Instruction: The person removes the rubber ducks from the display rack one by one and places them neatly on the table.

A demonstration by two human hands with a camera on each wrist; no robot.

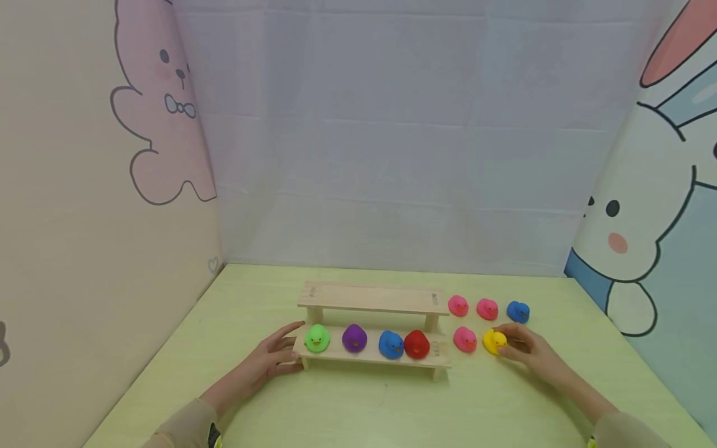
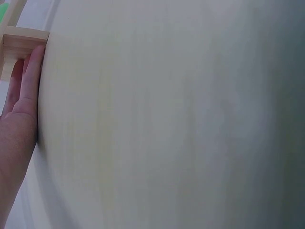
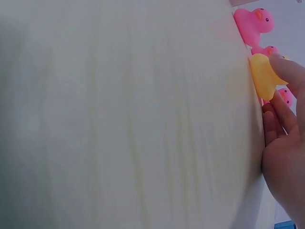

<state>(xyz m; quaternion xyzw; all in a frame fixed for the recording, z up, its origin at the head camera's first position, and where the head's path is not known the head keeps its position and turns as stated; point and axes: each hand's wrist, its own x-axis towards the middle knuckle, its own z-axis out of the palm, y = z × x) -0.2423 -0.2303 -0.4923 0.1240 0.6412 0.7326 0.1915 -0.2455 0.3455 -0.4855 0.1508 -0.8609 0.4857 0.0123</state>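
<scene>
A two-step wooden rack [image 1: 372, 296] stands mid-table. On its lower step sit a green rubber duck [image 1: 317, 339], a purple duck [image 1: 355, 339], a blue duck [image 1: 391, 345] and a red duck [image 1: 417, 345]. My left hand [image 1: 269, 358] rests against the left end of that step; in the left wrist view its fingers [image 2: 31, 76] extend fairly straight to the wood. To the right of the rack, my right hand [image 1: 529, 351] pinches a yellow duck [image 1: 494, 341] between thumb and fingers. The right wrist view shows the yellow duck [image 3: 263, 76] low at the tabletop.
Beside the yellow duck sits a pink duck [image 1: 465, 340]. Behind them are two more pink ducks, one by the rack [image 1: 458, 305] and another pink duck [image 1: 487, 309], plus a blue duck [image 1: 518, 312]. Cartoon-printed walls enclose the pale table [image 1: 358, 410].
</scene>
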